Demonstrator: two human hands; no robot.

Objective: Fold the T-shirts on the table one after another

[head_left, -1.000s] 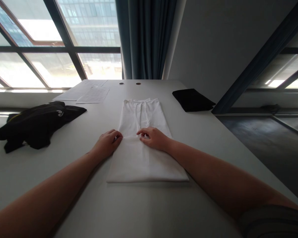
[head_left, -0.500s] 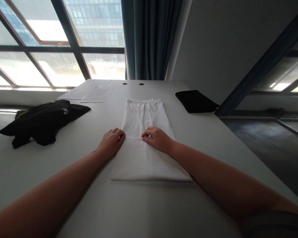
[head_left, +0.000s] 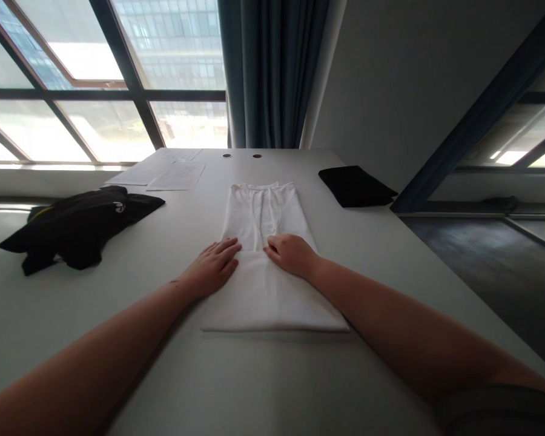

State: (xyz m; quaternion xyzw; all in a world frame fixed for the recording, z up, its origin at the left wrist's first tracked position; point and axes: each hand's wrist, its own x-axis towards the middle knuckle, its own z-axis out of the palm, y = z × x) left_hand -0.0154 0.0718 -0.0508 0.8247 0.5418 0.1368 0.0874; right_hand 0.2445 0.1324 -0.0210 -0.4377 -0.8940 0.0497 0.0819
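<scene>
A white garment lies on the white table, its near part folded over so that an edge crosses its middle. Drawstrings or cords run down its far part. My left hand rests flat on the garment's left side at that edge, with its fingers stretched out. On the edge, right of the middle, my right hand is closed, thumb and fingers pinched together at the cloth.
A crumpled black garment lies on the table at the left. Printed sheets are at the back left. A folded black cloth lies at the back right, near the table's right edge.
My left hand has moved a little right onto the cloth, and its fingers have gone from pinched to spread flat. My right hand has shifted slightly right, its fingers closer together.
</scene>
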